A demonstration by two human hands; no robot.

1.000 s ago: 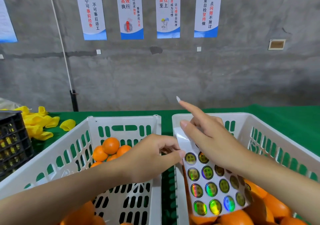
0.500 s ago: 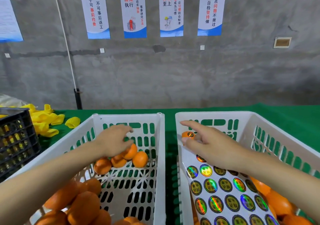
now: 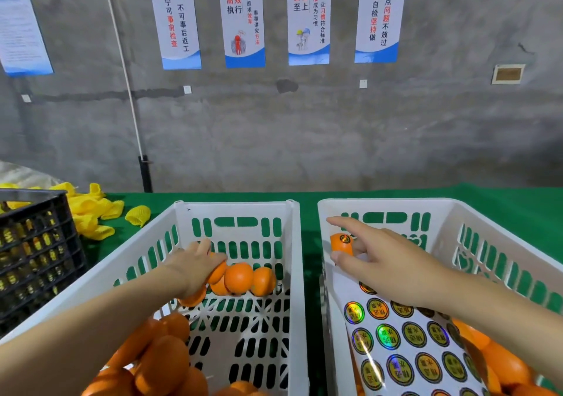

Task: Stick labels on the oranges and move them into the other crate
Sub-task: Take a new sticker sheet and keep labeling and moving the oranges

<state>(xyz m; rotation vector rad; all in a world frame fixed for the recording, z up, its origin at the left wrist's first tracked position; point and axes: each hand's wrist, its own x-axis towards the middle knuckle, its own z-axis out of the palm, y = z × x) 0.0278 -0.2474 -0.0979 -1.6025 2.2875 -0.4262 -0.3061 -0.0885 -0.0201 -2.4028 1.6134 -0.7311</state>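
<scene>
Inside left-side white slotted plastic crate [image 3: 234, 208]: left hand [image 3: 195, 266] curls round bare orange fruit [image 3: 217, 272] | right of it: right hand [image 3: 387, 261] pinches labelled orange [image 3: 341, 245] | I'd lift, label next.

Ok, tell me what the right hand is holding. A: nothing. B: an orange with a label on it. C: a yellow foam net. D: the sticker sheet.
B: the right hand pinches a labelled orange between thumb and fingers, above the sticker sheet in the right crate.
</scene>
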